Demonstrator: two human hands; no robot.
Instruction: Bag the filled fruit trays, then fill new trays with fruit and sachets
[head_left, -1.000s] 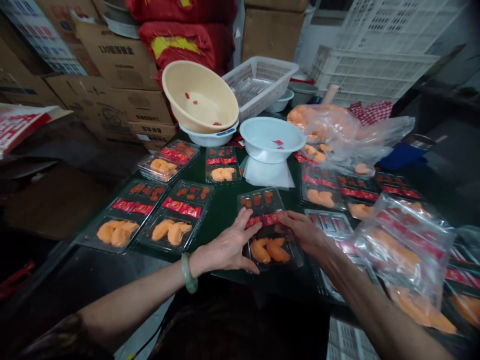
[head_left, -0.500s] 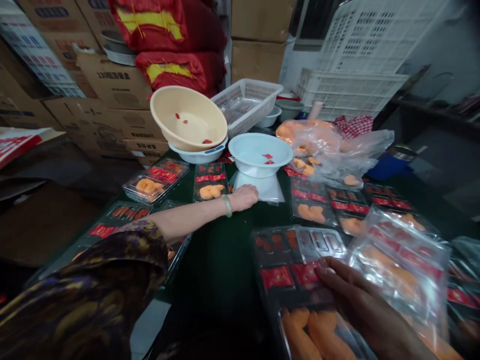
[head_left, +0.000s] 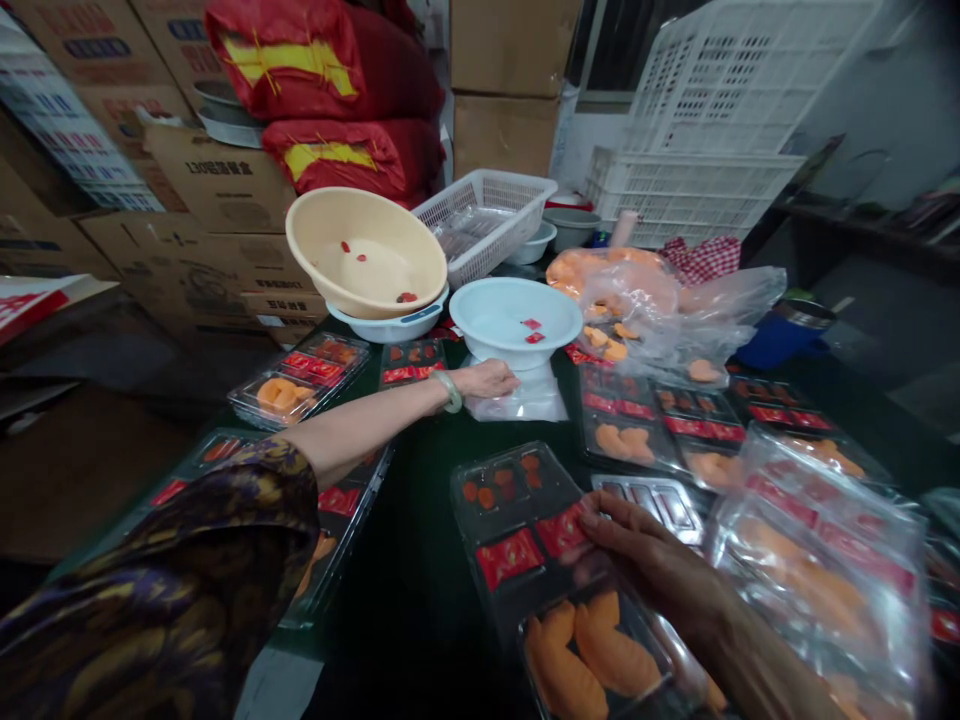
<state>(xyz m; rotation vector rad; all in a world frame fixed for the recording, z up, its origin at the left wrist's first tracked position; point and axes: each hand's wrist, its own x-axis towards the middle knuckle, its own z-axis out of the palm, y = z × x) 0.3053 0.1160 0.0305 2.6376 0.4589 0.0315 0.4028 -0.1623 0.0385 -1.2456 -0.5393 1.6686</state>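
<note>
Hand status first, as I read it from the head view. Right hand (head_left: 652,570): fingers together, laid across a clear clamshell tray (head_left: 517,510) at the lower edge of the view; I cannot tell whether they grip it. This tray rests on the dark table (head_left: 405,610) and holds orange fruit pieces (head_left: 592,650), dark red pieces (head_left: 487,495) and red sachets (head_left: 510,558). Left hand (head_left: 487,380): palm down, fingers extended and together, on a clear plastic sheet (head_left: 517,400) under a white bowl (head_left: 517,320) containing red scraps.

Progress as far as visible: clear film bags of trays (head_left: 817,570) lie at the right, while loose trays (head_left: 630,425) lie unbagged beyond the right hand, and others (head_left: 296,385) lie at the far left. A plastic bag of orange pieces (head_left: 622,290) lies behind them.

Obstructions: a patterned sleeve (head_left: 150,570) on the left arm blocks my view of the left-hand trays. A tan basin (head_left: 360,250) sits tilted on a second bowl (head_left: 390,325) at the table's far edge.
</note>
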